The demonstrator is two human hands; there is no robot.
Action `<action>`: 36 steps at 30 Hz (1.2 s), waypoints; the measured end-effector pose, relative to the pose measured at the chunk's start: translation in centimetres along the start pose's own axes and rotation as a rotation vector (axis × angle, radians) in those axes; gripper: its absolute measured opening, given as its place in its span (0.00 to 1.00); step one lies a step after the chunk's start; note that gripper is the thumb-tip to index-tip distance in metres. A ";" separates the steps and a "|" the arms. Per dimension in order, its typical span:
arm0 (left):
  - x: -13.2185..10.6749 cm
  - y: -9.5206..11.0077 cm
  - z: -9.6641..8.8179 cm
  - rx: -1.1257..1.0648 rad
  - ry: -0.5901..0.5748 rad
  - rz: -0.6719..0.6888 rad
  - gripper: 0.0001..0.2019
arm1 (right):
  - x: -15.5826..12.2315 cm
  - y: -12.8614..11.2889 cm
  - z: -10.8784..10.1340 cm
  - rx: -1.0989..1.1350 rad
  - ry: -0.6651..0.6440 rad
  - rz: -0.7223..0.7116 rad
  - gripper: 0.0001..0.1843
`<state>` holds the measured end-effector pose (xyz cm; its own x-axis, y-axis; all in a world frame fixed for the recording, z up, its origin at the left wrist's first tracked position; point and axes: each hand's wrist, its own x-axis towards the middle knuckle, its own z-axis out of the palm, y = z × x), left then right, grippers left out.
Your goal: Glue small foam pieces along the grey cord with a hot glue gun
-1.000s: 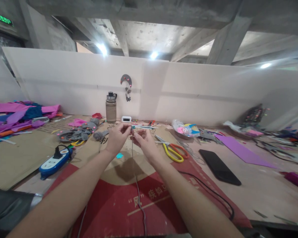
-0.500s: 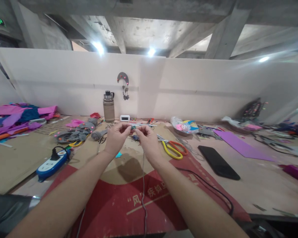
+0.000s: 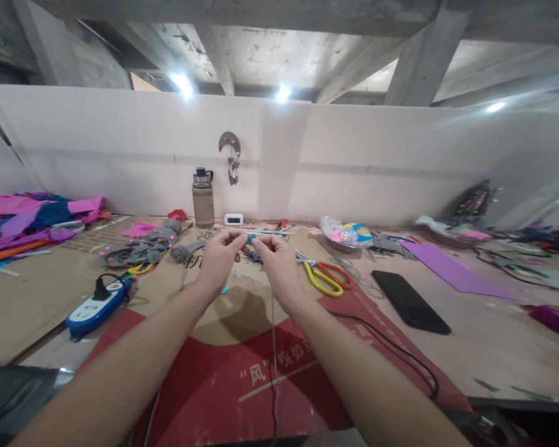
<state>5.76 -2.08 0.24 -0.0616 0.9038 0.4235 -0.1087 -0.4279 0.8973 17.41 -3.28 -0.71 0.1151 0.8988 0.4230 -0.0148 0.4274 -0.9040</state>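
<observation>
My left hand (image 3: 218, 256) and my right hand (image 3: 276, 263) meet in front of me above the table, both with fingers pinched. Between the fingertips sits a small teal piece (image 3: 248, 238). A thin grey string (image 3: 274, 347) hangs from the pinch down toward me across the red printed cardboard (image 3: 223, 385). What exactly each finger grips is too small to separate.
Yellow and orange scissors (image 3: 325, 277) lie right of my hands, a black phone (image 3: 410, 302) farther right. A blue power strip (image 3: 93, 306) sits at left, grey felt pieces (image 3: 144, 249) and a water bottle (image 3: 203, 197) behind. A black cable (image 3: 400, 357) curves at right. Purple sheets (image 3: 451, 272) lie at right.
My hands have closed together from slightly apart and stayed pinched on the small teal piece; the hanging string has shifted a little to the right.
</observation>
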 end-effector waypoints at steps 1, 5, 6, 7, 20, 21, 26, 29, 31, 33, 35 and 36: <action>0.0 -0.1 0.0 -0.002 0.005 -0.001 0.08 | 0.0 0.0 0.0 0.000 -0.001 -0.001 0.12; 0.0 -0.2 0.1 -0.043 -0.008 -0.030 0.07 | 0.0 -0.1 0.0 0.003 0.006 0.014 0.12; 0.0 -0.2 0.1 -0.047 -0.015 -0.029 0.07 | 0.0 -0.2 0.0 0.006 0.012 0.021 0.12; -0.1 -0.2 0.2 -0.047 -0.020 -0.025 0.07 | 0.0 -0.2 0.1 0.009 0.016 0.029 0.12; -0.6 0.4 0.6 -0.111 -0.067 -0.046 0.05 | 0.1 -0.4 -0.1 0.012 0.033 0.085 0.12; -0.6 0.4 0.6 -0.109 -0.069 -0.047 0.05 | 0.1 -0.3 -0.1 0.006 0.035 0.085 0.12; -0.6 0.3 0.5 -0.118 -0.081 -0.068 0.06 | 0.2 0.2 -0.2 -0.022 0.071 0.057 0.13; -0.5 0.3 0.4 -0.131 -0.104 -0.086 0.07 | 0.2 0.4 -0.3 -0.025 0.088 0.025 0.17; -0.5 0.3 0.4 -0.145 -0.123 -0.109 0.07 | 0.3 0.4 -0.3 -0.016 0.055 0.040 0.15; -0.4 0.3 0.3 -0.165 -0.147 -0.136 0.08 | 0.4 0.4 -0.4 0.010 0.029 0.065 0.12; -0.4 0.4 0.4 -0.201 -0.166 -0.158 0.09 | 0.5 0.5 -0.5 0.053 0.036 0.082 0.12; -0.4 0.4 0.4 -0.226 -0.173 -0.168 0.09 | 0.6 0.6 -0.6 0.074 0.041 0.088 0.12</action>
<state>6.11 -2.63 0.46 0.1433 0.9419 0.3039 -0.3216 -0.2460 0.9143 18.08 -2.58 -1.06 0.1502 0.9291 0.3380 -0.0998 0.3544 -0.9298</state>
